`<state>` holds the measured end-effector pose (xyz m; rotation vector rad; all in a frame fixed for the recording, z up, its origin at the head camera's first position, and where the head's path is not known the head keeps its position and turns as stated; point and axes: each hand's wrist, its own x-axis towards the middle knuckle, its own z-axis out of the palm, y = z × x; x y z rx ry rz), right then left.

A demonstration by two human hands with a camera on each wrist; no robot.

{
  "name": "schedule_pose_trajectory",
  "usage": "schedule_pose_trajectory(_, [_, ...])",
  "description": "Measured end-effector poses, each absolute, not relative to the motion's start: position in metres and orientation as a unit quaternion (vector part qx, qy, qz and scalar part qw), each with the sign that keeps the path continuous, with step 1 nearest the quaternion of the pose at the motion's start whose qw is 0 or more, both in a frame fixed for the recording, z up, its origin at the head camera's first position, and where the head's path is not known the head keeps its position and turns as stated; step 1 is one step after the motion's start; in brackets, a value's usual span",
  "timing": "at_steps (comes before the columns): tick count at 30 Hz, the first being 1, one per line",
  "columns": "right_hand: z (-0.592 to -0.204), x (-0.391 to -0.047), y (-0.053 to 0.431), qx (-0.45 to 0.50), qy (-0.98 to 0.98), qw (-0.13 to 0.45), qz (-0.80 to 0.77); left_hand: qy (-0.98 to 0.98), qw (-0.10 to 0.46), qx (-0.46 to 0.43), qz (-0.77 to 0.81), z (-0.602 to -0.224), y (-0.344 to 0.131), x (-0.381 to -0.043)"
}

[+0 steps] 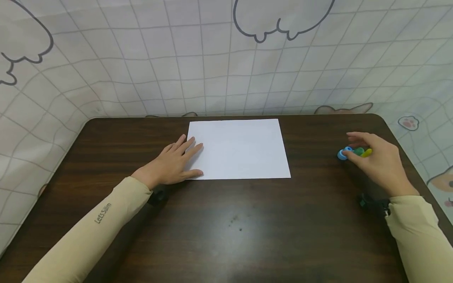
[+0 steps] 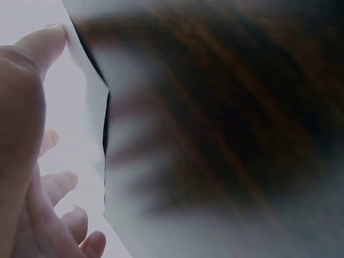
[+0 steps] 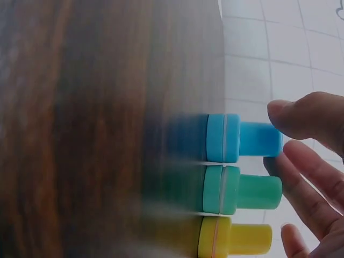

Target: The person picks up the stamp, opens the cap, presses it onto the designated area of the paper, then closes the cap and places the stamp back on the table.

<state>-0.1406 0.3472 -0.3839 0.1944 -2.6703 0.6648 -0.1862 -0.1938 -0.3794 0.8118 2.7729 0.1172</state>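
Observation:
My left hand (image 1: 171,163) lies with fingers spread on the left edge of a white sheet of paper (image 1: 240,149); the left wrist view shows the thumb (image 2: 45,45) and fingertips over the paper. At the table's right side, my right hand (image 1: 382,161) is around a short blue stamp (image 3: 260,138), thumb at its handle top. The index finger stands apart from it in the head view. A green stamp (image 3: 258,191) and a yellow stamp (image 3: 250,239) stand upright beside the blue one in a row, partly hidden by the hand in the head view.
The dark wooden table (image 1: 265,228) reaches back to a white grid-patterned cloth (image 1: 212,70) hanging behind it and at the sides. The right-hand table edge runs close to the stamps. A dark wrist device (image 1: 157,197) sits below the left hand.

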Motion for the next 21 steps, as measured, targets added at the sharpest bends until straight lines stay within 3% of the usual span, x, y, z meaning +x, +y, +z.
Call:
schedule_pose_trajectory(3, [-0.384,-0.139,0.346,0.066,-0.952,0.187,0.231,0.947,0.125,0.293,0.051,-0.380,-0.196,-0.185])
schedule_pose_trajectory(10, [-0.382,-0.139,0.340,0.055,-0.965,0.114,0.229,0.937,0.146,0.305,0.087,-0.381,-0.200,-0.181])
schedule_pose_trajectory(21, [-0.382,-0.137,0.336,0.074,-0.968,0.111,0.211,0.934,0.160,0.306,0.096,-0.381,-0.200,-0.179])
